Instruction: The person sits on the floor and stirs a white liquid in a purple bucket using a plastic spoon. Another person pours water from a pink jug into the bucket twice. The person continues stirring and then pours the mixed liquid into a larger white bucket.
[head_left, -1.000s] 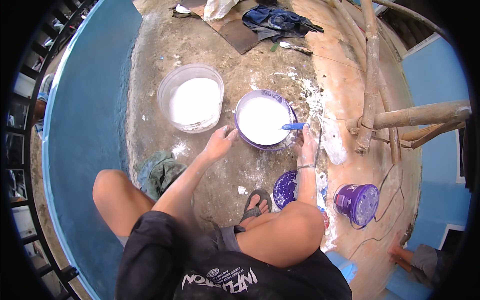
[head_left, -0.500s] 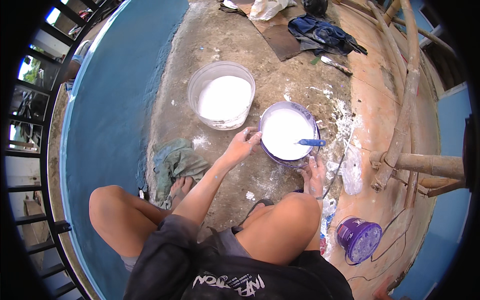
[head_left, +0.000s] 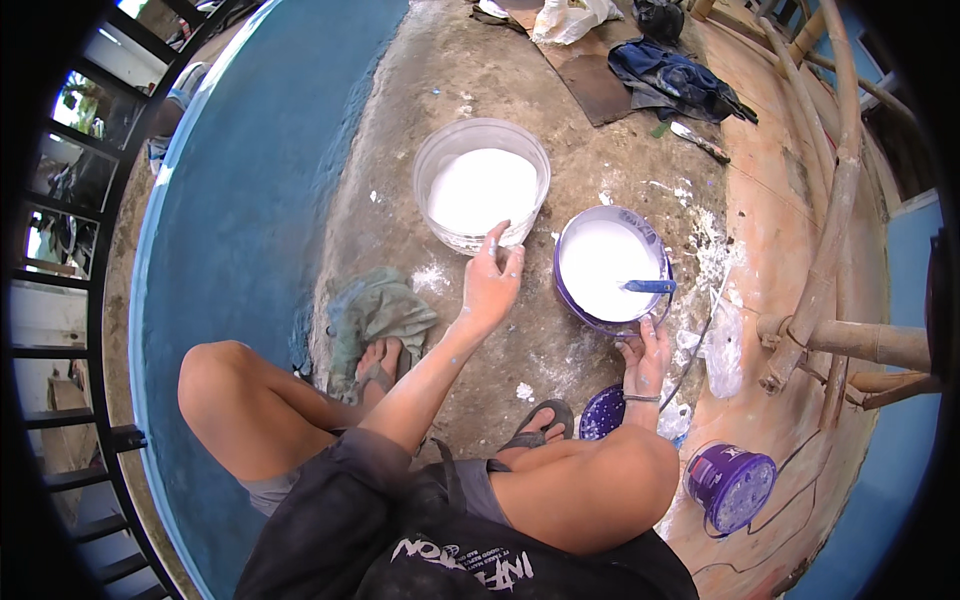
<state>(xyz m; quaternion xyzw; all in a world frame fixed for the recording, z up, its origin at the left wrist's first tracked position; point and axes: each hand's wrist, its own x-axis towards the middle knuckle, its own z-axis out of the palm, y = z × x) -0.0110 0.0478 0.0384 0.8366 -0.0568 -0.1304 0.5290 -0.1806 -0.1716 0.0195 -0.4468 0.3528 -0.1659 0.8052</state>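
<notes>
A purple bucket (head_left: 570, 292) holds white paint-like stuff, with a blue-handled tool (head_left: 650, 286) lying across its right side. My right hand (head_left: 648, 362) grips the near edge of this bucket, thumb and fingers at its rim. To the left and slightly farther away stands a larger whitish bucket (head_left: 428, 205), also partly filled with the white stuff. My left hand (head_left: 490, 288) is by its near side, fingers apart and nothing held. Whether those fingertips touch that bucket I cannot tell. White smears mark both hands.
A purple lid (head_left: 602, 412) lies by my right foot, and a greenish rag (head_left: 375, 315) by my left. A smaller purple bucket (head_left: 735, 488) lies tipped on the right. Bamboo poles (head_left: 835, 340) stand beyond it; a low blue wall (head_left: 250, 260) runs along the left.
My left hand has left the purple bucket's rim and moved toward the whitish bucket. The right hand stays at the purple bucket. The view has shifted, uncovering the purple lid.
</notes>
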